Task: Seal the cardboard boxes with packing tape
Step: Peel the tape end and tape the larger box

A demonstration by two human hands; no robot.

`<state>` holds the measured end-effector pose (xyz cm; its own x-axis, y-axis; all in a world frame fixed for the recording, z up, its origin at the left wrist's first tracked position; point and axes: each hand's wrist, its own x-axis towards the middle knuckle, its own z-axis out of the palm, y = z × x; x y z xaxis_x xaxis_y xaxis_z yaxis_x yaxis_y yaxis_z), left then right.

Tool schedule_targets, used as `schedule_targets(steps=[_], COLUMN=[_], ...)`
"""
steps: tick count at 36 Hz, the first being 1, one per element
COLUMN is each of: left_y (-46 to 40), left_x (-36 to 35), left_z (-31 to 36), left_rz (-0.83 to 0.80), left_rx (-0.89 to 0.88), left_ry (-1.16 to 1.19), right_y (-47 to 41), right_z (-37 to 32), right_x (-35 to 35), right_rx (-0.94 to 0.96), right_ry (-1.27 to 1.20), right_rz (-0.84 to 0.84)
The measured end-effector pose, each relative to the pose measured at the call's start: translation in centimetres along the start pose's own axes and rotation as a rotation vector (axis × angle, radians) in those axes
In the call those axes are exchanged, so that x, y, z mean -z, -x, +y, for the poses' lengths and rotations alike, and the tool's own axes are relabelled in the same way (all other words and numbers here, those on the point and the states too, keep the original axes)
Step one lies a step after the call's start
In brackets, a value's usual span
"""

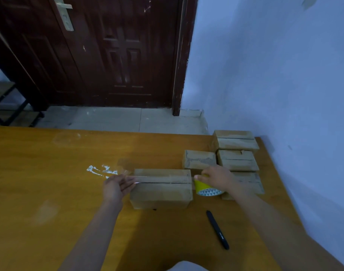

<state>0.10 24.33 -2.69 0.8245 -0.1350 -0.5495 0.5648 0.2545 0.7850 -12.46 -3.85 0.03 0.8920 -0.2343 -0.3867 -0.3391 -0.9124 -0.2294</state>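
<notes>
The box lies on the worktop with its long axis and top seam running left to right, between the two hands. A clear strip of tape stretches along that seam. The left hand pinches its free end at the box's left edge; the right hand grips the tape roll just beyond the right edge. More boxes stand behind the roll.

Both forearms reach forward, bare, with some space between them. The left hand is turned palm inward, its fingers stretched to the right and close together. The right hand is palm down, fingers curled in a grip.
</notes>
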Motion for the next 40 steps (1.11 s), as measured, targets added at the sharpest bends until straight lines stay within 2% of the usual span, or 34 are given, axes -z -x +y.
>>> schedule_targets(steps=[6, 14, 27, 36, 40], left_y=[-0.3, -0.7, -0.8, -1.1, -0.7], left_x=[0.3, 0.8, 1.0, 1.3, 1.3], left_z=[-0.5, -0.3, -0.4, -0.8, -0.5], left_rz=[-0.067, -0.154, -0.162, -0.133, -0.082], left_rx=[0.046, 0.075, 0.064, 0.064, 0.010], left_ry=[0.059, -0.040, -0.077, -0.007, -0.083], right_y=[-0.8, -1.1, -2.1, -2.5, -2.4], right_z=[0.3, 0.4, 0.3, 0.3, 0.5], right_x=[-0.7, -0.9, -1.7, -2.6, -3.1], right_rx=[-0.015, -0.018, -0.018, -0.021, -0.017], right_ry=[-0.027, -0.032, 0.019, 0.015, -0.008], right_rz=[-0.006, -0.016, -0.036, -0.058, -0.033])
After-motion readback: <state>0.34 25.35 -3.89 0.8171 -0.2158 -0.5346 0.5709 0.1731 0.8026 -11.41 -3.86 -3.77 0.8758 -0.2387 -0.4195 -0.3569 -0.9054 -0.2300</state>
